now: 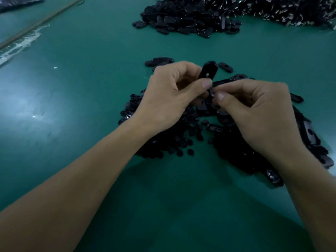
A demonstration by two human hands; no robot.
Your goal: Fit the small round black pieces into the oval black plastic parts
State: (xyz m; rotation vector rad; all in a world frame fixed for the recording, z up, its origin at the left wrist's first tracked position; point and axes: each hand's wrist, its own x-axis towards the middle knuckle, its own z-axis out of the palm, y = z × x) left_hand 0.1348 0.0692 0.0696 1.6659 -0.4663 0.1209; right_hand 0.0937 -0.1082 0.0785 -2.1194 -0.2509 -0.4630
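Observation:
My left hand point(169, 95) pinches an oval black plastic part point(208, 70) upright between thumb and fingers, its small hole showing. My right hand point(258, 110) sits just right of it, thumb and forefinger pinched on a small round black piece point(212, 94) right below the oval part. Under my left wrist lies a heap of small round black pieces point(174, 140). Beneath my right hand spreads a heap of oval black parts point(236, 150). A few loose oval parts point(160, 61) lie just beyond my hands.
At the far side of the green table point(91, 79) stands a big pile of oval black parts point(187, 19), and right of it a pile of parts with metal bits point(291, 11). A strip with torn white tape point(23, 40) runs along the far left.

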